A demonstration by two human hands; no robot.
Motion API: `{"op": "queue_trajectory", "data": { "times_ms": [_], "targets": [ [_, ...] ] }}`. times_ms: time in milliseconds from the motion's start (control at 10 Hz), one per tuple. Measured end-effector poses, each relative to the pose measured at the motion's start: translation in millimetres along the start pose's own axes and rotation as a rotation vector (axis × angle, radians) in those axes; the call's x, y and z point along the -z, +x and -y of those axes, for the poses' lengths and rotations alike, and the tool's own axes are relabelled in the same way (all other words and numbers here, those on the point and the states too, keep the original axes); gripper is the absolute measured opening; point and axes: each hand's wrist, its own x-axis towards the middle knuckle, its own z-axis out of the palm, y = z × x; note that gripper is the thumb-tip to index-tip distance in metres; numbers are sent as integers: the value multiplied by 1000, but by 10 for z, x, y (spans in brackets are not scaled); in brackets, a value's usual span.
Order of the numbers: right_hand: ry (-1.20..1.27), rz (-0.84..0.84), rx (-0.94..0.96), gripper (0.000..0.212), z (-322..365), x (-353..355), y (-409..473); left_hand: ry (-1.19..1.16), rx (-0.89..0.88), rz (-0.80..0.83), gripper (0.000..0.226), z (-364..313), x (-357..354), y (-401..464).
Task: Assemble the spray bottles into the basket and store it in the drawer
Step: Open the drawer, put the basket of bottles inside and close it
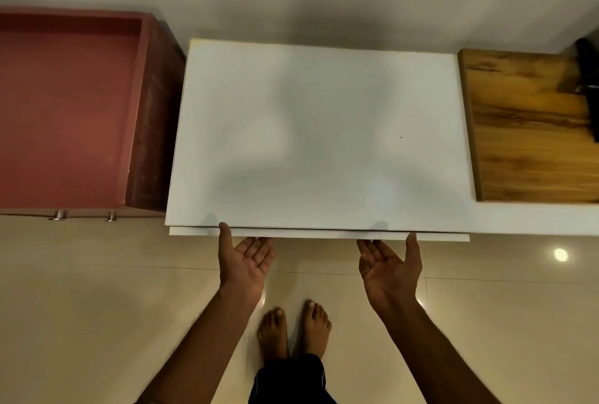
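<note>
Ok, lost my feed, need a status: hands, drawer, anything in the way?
Left hand and right hand open, palms up, thumbs at white drawer front edge. Drawer barely out. No bottles or basket in view. Nothing blocking.

We see a plain white cabinet top (319, 134) mid-frame, a dull red open drawer (64, 111) at left, a streaked golden-brown wood-grain board (531, 131) at right, glossy cream floor tiles (81, 306) below, black trousers (288, 381) bottom centre.

Head view — steeply down, close
</note>
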Motion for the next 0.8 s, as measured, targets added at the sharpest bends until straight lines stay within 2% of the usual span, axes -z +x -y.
{"op": "queue_trajectory", "data": {
  "times_ms": [400,600,800],
  "targets": [
    [-17,23,-17,76,166,-174,66,16,-26,4,68,-92,-246,11],
    [-45,56,-13,75,194,-163,36,29,-49,30,67,-91,-268,-52],
    [-102,58,29,86,121,66,-147,132,-49,134,65,19,-77,-256]
  ]
}}
